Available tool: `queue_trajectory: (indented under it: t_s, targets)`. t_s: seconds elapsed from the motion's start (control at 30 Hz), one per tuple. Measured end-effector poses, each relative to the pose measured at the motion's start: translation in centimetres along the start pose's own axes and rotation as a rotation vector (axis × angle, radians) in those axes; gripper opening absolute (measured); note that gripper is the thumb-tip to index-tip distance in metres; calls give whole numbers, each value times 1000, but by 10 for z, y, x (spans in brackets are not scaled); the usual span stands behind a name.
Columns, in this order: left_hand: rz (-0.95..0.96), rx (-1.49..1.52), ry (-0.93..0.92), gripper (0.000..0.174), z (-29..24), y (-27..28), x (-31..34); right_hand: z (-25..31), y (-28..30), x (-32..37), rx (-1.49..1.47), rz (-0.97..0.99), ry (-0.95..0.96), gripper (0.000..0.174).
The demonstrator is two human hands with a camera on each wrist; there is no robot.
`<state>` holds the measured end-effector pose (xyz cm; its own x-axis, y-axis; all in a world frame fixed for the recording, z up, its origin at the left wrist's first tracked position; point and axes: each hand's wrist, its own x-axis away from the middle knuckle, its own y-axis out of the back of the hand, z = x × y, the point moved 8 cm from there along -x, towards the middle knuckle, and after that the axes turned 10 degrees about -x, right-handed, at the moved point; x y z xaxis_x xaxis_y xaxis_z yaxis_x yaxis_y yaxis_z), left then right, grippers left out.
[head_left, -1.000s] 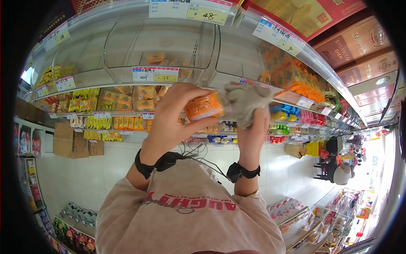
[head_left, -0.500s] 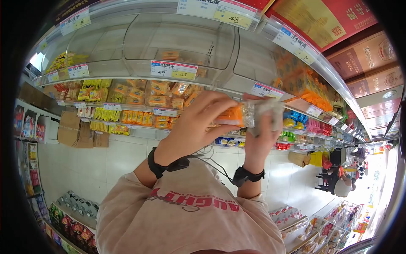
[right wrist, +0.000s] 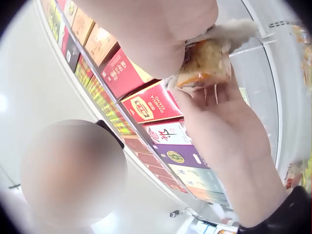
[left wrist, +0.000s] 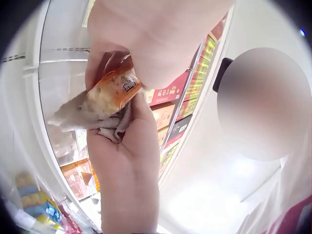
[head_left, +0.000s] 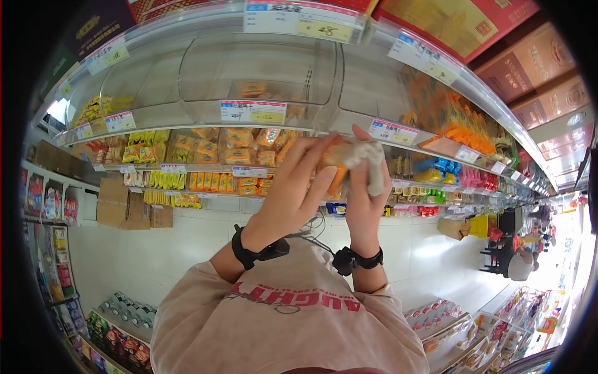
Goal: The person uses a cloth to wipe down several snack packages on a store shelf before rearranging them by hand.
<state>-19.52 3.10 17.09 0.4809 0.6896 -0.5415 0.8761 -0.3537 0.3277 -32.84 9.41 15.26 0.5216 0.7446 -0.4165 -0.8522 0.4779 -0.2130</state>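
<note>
My left hand (head_left: 291, 187) grips a small snack packet (head_left: 337, 181) with an orange and clear wrapper, thumb on the near side and fingers on the far side. Through the clear part, in the left wrist view, pale yellow food shows inside the packet (left wrist: 108, 95). Bunched in my right hand (head_left: 366, 209) is a grey cloth (head_left: 375, 165), which lies against the packet's right end. From the right wrist, the cloth (right wrist: 239, 35) also shows behind the packet (right wrist: 207, 61). Both hands are held close together in front of the shelf.
Clear bins (head_left: 255, 68) with price tags (head_left: 254, 112) line the shelf ahead. Orange packets (head_left: 240, 156) fill a lower bin, and more orange packs (head_left: 461, 124) stand at right. Red gift boxes (head_left: 461, 25) sit above. A cardboard box (head_left: 115, 202) is on the floor at left.
The packet has turned from its orange printed face to a paler side. My right hand and the cloth have come in closer, now overlapping the packet's end. The left hand keeps its hold.
</note>
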Motion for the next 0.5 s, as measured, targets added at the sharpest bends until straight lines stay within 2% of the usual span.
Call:
queue_trajectory:
  t_s: [0.07,0.1,0.2,0.23,0.33,0.4,0.43,0.5]
  targets:
    - [-17,-23,-53,48,-6,-4,-2,18,-4,3,188,-17,116,33]
    - [-28,-36,-80,49,-10,-6,-3,20,-4,4,245,18,171,40]
    - [33,492,240,54,24,-18,4,21,6,4,101,-29,133,44]
    - [53,532,255,55,27,-18,5,20,6,1,51,36,118,45]
    - [33,309,-16,45,17,-15,-2,16,6,-2,-2,169,74,48]
    - [31,272,-32,40,13,-15,-8,12,1,4,94,189,57,47]
    - [21,254,-40,37,9,-14,-11,-9,12,11,102,178,-92,41]
    - [46,396,77,36,12,-16,-15,-29,23,21,-1,119,-175,33]
